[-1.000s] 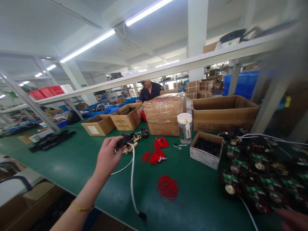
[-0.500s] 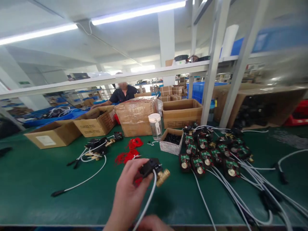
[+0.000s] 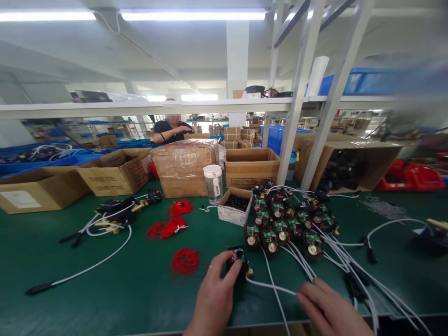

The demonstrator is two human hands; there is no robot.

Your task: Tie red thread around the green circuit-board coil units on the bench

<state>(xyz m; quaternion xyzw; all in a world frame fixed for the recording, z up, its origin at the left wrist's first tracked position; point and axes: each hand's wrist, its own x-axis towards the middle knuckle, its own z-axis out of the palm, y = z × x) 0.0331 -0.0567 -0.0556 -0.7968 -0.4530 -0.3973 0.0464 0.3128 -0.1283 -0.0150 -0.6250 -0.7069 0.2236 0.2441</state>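
Note:
My left hand (image 3: 215, 296) grips a black valve unit with a brass fitting (image 3: 239, 264), set low on the green table near the front edge. A white cable (image 3: 269, 287) runs from that unit to the right. My right hand (image 3: 327, 310) pinches this cable at its fingertips. Just beyond lies a cluster of several similar black units with green boards (image 3: 287, 224), their white cables trailing right. A loose coil of red wire (image 3: 185, 261) lies left of my left hand.
A small white box of black parts (image 3: 224, 212), a clear jar with white lid (image 3: 213, 184), more red wire bundles (image 3: 170, 226) and finished units with white cables (image 3: 112, 214) sit on the table. Cardboard boxes (image 3: 184, 168) line the back. A person works behind them.
The view swung right. My left hand brought the valve unit from mid-air down to the table in front of the cluster, and my right hand came in and took the white cable.

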